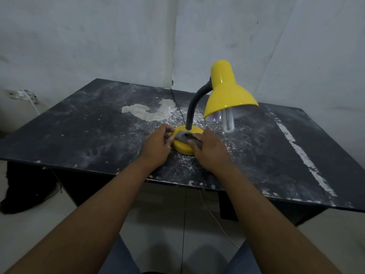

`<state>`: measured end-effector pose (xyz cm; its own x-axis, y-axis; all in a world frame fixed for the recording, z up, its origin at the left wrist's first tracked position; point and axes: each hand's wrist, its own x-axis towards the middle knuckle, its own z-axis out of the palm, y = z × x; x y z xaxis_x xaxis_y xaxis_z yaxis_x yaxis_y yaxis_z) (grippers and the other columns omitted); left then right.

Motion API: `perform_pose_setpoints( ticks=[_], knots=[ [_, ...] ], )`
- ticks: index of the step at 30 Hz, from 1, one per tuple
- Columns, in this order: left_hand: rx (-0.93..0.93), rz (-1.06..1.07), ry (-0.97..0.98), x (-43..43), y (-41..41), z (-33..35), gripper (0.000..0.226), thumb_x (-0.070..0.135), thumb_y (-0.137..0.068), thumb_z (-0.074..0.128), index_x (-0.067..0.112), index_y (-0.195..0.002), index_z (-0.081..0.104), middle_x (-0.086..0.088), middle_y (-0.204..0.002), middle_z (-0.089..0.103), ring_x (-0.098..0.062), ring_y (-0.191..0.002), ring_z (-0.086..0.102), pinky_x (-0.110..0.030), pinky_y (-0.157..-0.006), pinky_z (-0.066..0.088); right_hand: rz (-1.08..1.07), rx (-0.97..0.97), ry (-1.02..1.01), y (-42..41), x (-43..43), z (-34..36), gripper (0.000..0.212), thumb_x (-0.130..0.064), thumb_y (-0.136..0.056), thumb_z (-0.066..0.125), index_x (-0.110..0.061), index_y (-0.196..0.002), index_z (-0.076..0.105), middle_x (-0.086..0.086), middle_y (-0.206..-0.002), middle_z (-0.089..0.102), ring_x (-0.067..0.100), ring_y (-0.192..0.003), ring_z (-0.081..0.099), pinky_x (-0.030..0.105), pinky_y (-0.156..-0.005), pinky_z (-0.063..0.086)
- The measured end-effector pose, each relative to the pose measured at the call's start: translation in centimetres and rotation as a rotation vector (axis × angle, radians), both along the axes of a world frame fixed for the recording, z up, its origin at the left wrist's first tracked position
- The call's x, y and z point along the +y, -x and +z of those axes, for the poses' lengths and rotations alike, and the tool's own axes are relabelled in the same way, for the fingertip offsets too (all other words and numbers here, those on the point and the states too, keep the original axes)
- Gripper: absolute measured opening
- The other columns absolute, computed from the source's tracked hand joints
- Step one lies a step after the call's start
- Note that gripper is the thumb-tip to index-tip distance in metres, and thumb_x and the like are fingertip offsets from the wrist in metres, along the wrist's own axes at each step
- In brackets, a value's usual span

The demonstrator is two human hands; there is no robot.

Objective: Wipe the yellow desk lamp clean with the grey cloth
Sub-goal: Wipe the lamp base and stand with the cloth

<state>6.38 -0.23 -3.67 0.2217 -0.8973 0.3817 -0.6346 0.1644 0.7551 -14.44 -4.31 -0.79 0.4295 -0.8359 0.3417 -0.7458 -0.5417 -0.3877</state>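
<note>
Right hand (210, 150) pinches grey cloth (182, 137) on yellow desk lamp (227, 93) base (183, 148), left hand (156, 148) grips its rim; hard rubbing could topple it.

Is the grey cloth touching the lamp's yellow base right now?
Touching. The head view shows the grey cloth lying bunched on top of the yellow base, gripped by the right hand.
</note>
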Motion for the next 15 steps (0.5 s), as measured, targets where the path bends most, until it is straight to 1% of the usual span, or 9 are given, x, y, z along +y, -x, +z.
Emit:
perform_pose_setpoints(
  ticks=[2,3,5,6,8,10,12,13,15],
  knots=[
    [0.015,-0.012,-0.009,0.1,-0.2,-0.1,0.038,-0.004,-0.098,0.061,0.024,-0.123,0.062,0.004,-0.116,0.069,-0.012,-0.108,0.066,-0.04,-0.094,0.059,-0.018,-0.069,-0.02,0.1,-0.8,1.0,0.037,-0.046,-0.108,0.058,-0.029,-0.14,0.07,0.003,-0.109,0.054,0.029,-0.102,0.063,0.038,-0.083,0.049],
    [0.023,-0.016,-0.007,0.1,-0.2,-0.2,0.043,-0.008,-0.096,0.057,0.024,-0.124,0.062,0.003,-0.117,0.07,-0.012,-0.109,0.066,-0.04,-0.094,0.058,-0.029,-0.078,-0.001,0.1,-1.0,1.4,0.037,-0.046,-0.108,0.058,-0.032,-0.14,0.07,0.001,-0.108,0.051,0.027,-0.1,0.062,0.038,-0.082,0.05],
    [0.04,-0.013,-0.004,0.0,-0.2,-0.2,0.046,-0.01,-0.095,0.051,0.024,-0.124,0.06,0.004,-0.12,0.07,-0.011,-0.112,0.066,-0.038,-0.095,0.058,-0.006,-0.009,0.046,-0.7,-0.5,1.5,0.037,-0.044,-0.108,0.058,-0.035,-0.142,0.07,0.001,-0.109,0.048,0.024,-0.098,0.057,0.04,-0.083,0.052],
    [0.048,-0.007,-0.008,0.0,-0.2,-0.2,0.047,-0.011,-0.094,0.049,0.024,-0.124,0.059,0.005,-0.122,0.07,-0.009,-0.114,0.065,-0.037,-0.096,0.058,0.024,0.029,0.066,-1.2,0.2,1.2,0.036,-0.043,-0.107,0.059,-0.036,-0.141,0.071,0.003,-0.11,0.05,0.025,-0.099,0.056,0.042,-0.084,0.053],
    [0.067,-0.004,-0.017,-0.2,-0.3,-0.3,0.05,-0.014,-0.093,0.046,0.023,-0.126,0.057,0.005,-0.128,0.069,-0.007,-0.118,0.065,-0.037,-0.099,0.058,0.073,0.014,0.107,-1.6,1.5,0.5,0.033,-0.035,-0.105,0.067,-0.032,-0.137,0.076,0.009,-0.108,0.055,0.03,-0.098,0.057,0.047,-0.08,0.054],
    [0.073,-0.003,-0.023,-0.3,-0.4,-0.5,0.053,-0.015,-0.091,0.043,0.023,-0.126,0.056,0.005,-0.131,0.068,-0.008,-0.122,0.064,-0.038,-0.103,0.056,0.14,-0.015,0.135,-0.6,1.9,0.1,0.032,-0.028,-0.102,0.071,-0.03,-0.133,0.079,0.01,-0.105,0.056,0.031,-0.096,0.058,0.045,-0.075,0.053],
    [0.066,-0.002,-0.024,-0.3,-0.5,-0.5,0.055,-0.015,-0.089,0.042,0.023,-0.126,0.056,0.004,-0.133,0.069,-0.01,-0.124,0.063,-0.039,-0.106,0.054,0.232,0.009,0.149,1.3,1.7,0.2,0.032,-0.03,-0.101,0.072,-0.034,-0.131,0.079,0.006,-0.107,0.056,0.026,-0.095,0.059,0.039,-0.072,0.05],
    [0.064,-0.005,-0.023,-0.3,-0.5,-0.5,0.055,-0.015,-0.089,0.042,0.023,-0.126,0.056,0.004,-0.133,0.069,-0.01,-0.123,0.063,-0.039,-0.106,0.054,0.251,0.023,0.135,2.3,1.5,0.3,0.031,-0.029,-0.1,0.072,-0.036,-0.13,0.08,0.003,-0.109,0.057,0.024,-0.095,0.059,0.037,-0.072,0.049],
    [0.062,-0.007,-0.022,-0.4,-0.5,-0.6,0.052,-0.014,-0.091,0.043,0.022,-0.126,0.056,0.004,-0.133,0.069,-0.009,-0.122,0.063,-0.04,-0.106,0.054,0.19,0.006,0.093,4.1,0.6,0.5,0.033,-0.019,-0.096,0.074,-0.031,-0.126,0.081,0.002,-0.111,0.061,0.024,-0.097,0.062,0.04,-0.078,0.054]
  ],
)
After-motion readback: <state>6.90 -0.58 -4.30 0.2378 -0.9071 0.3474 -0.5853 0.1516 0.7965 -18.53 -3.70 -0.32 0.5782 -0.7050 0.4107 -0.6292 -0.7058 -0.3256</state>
